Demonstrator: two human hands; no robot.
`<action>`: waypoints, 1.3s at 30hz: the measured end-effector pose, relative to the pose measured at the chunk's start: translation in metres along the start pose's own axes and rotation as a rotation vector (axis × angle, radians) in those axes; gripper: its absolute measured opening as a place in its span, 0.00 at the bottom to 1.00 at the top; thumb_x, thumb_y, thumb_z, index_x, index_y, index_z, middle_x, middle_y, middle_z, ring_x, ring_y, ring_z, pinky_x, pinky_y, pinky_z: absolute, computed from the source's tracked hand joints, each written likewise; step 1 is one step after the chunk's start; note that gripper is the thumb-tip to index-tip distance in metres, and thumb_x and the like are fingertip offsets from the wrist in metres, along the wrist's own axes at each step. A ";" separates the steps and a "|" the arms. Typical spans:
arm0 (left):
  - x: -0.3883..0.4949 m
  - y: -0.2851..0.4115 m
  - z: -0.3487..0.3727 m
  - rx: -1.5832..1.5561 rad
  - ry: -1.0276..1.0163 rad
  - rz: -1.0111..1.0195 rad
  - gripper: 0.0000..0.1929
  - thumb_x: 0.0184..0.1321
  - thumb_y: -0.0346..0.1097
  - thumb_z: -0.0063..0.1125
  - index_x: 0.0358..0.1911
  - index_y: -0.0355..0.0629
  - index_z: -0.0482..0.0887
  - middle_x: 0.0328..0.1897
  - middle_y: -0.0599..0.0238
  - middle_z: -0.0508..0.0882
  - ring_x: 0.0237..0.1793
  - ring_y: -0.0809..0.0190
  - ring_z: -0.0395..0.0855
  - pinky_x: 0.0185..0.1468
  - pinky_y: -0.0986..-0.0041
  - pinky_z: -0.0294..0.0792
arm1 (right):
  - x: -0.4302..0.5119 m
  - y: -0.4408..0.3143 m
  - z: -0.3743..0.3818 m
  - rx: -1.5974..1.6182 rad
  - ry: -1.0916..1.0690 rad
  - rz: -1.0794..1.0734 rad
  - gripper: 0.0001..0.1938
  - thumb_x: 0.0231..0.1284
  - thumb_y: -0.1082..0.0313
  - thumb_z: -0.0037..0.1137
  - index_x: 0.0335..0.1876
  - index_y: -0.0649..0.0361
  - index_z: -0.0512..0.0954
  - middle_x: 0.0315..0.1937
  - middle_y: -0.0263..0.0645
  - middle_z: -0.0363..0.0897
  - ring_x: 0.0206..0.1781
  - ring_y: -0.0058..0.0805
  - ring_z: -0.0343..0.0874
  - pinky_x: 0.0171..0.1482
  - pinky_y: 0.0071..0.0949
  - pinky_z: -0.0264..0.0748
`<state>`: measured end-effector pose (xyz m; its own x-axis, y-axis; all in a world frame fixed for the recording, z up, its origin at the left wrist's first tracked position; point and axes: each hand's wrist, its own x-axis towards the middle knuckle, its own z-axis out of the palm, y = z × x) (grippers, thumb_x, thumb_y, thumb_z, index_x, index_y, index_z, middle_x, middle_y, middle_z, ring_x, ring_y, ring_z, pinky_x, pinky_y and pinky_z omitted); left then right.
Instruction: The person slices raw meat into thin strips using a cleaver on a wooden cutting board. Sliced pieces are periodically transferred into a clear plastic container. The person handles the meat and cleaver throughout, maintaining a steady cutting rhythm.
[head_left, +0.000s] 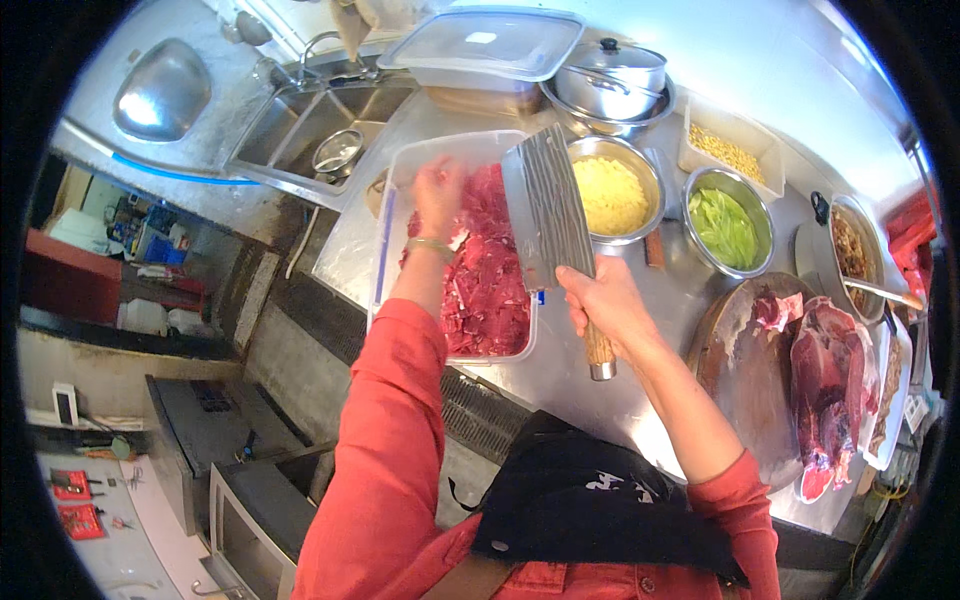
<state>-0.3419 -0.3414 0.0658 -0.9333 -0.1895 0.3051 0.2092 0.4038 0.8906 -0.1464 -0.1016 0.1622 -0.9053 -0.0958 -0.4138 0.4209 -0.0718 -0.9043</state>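
Observation:
My right hand (604, 300) grips the wooden handle of a broad cleaver (551, 206), its blade raised beside the right edge of a clear plastic tub. Sliced red meat (491, 277) fills much of the tub (405, 154). Over the tub's left part is my left hand (439, 187), blurred; whether its fingers hold anything cannot be told. A round wooden chopping board (739, 382) lies at the right, with a small piece of meat (778, 311) on it and a large raw cut of meat (829, 375) along its right side.
Behind the cleaver stand a metal bowl of chopped yellow food (611, 195) and a bowl of green slices (721, 225). A lidded pot (611, 82), a lidded plastic container (480, 52) and a tub of yellow kernels or beans (724, 154) stand farther back. The sink (300, 124) is at upper left.

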 end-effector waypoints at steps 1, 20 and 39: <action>0.008 -0.014 -0.006 -0.038 0.063 -0.036 0.17 0.65 0.37 0.66 0.52 0.34 0.87 0.36 0.67 0.87 0.37 0.69 0.82 0.44 0.76 0.76 | -0.004 0.001 -0.006 -0.012 -0.002 0.005 0.13 0.68 0.64 0.58 0.29 0.60 0.71 0.16 0.30 0.68 0.15 0.20 0.68 0.16 0.26 0.64; -0.009 0.047 0.065 0.655 -0.321 0.487 0.13 0.61 0.30 0.61 0.50 0.45 0.86 0.52 0.54 0.83 0.55 0.45 0.80 0.60 0.54 0.72 | -0.215 0.114 -0.151 -0.335 0.517 0.067 0.18 0.67 0.59 0.59 0.33 0.72 0.78 0.18 0.53 0.79 0.24 0.50 0.83 0.31 0.45 0.76; -0.296 0.184 0.370 -0.324 -1.003 -0.044 0.21 0.51 0.17 0.65 0.51 0.38 0.79 0.43 0.65 0.84 0.46 0.64 0.83 0.51 0.71 0.75 | -0.348 0.218 -0.262 -0.690 0.758 0.051 0.12 0.65 0.63 0.58 0.38 0.67 0.76 0.25 0.61 0.80 0.32 0.64 0.82 0.38 0.56 0.79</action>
<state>-0.1354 0.1199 0.0146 -0.7252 0.6883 -0.0164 0.0991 0.1280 0.9868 0.2459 0.1765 0.0815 -0.7858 0.5869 -0.1949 0.5525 0.5245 -0.6478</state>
